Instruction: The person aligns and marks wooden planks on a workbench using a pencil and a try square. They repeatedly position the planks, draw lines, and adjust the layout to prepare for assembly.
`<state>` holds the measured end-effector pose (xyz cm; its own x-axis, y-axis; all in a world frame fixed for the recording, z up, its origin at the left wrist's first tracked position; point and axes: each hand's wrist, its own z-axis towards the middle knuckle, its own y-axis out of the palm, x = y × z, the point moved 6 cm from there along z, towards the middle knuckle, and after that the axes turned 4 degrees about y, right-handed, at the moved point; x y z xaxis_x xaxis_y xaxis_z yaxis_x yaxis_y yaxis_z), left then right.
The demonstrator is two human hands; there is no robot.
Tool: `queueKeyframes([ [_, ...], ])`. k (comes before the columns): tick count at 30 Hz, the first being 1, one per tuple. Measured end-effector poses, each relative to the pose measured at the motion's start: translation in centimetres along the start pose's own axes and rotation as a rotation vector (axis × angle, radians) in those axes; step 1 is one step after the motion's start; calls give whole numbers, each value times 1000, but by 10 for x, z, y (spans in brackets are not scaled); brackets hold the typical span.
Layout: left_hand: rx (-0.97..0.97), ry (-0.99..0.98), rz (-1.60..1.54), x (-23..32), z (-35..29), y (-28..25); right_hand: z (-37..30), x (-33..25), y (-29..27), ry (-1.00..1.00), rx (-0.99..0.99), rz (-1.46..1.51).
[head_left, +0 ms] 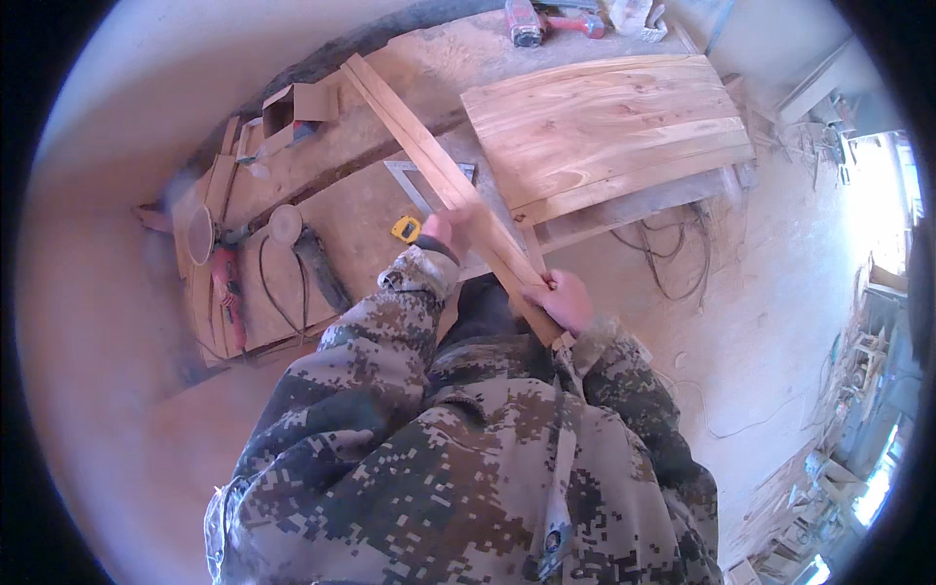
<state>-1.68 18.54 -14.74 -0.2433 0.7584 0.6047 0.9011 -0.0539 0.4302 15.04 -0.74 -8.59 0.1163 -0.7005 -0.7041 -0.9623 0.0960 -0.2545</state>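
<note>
A long, narrow wooden board (419,146) slants from the far part of the workbench toward my body. My right hand (567,300) is closed around its near end, with the thumb on top. My left hand (447,226) grips the board's left edge farther along; its fingers are partly blurred against the wood. Just left of that hand lies a yellow tape measure (406,229). A metal square (408,183) rests on the bench, partly hidden beneath the board.
To the right lies a wide wooden panel (604,127). Two angle grinders, one red (226,283) and one dark (320,268), rest at the left with cables. An opened cardboard box (292,107) and a red power tool (526,24) are farther back. Cables (673,258) hang beside the bench.
</note>
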Motion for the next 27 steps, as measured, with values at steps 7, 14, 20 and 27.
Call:
queueKeyframes([
  [7, 295, 102, -291, 72, 22, -11, -69, 31, -9, -85, 37, -119],
  [14, 342, 198, -110, 114, 37, -16, -104, 65, 8, 29, 17, 79],
  [20, 350, 356, 165, 112, 62, -5, -120, 83, 9, -32, 197, 162],
  [27, 270, 333, 157, 94, 118, 17, -89, 135, 27, 163, 207, 591],
])
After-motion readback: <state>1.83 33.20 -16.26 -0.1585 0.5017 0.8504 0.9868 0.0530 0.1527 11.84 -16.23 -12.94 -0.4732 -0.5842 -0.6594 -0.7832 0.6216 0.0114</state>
